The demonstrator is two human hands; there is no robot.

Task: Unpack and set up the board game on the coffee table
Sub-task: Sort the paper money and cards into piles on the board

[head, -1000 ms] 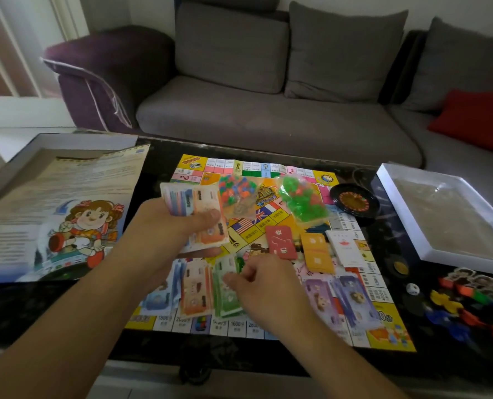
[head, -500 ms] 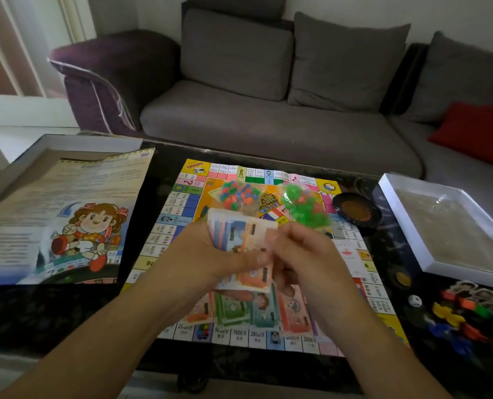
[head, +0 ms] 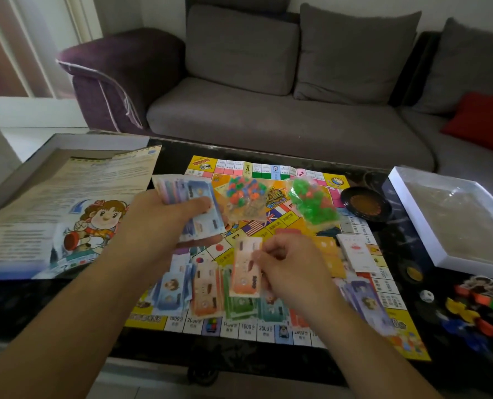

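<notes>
A grey sofa (head: 268, 131) stands behind the tabletop (head: 23, 306), which is dark and glossy. Two grey back cushions (head: 239, 47) lean upright side by side against the sofa's back, and a third grey cushion (head: 469, 70) leans at the far right. A red cushion (head: 481, 122) lies on the seat at the right edge, just below that third one. The sofa's left armrest (head: 124, 70) is dark purple with a pale piped seam. Beyond it, at the upper left, stands a white frame (head: 78, 21) with a light floor (head: 38, 139) below.

Left hand (head: 164, 217) holds banknotes (head: 193, 208); right hand (head: 291, 269) pinches an orange note (head: 245, 269).
</notes>
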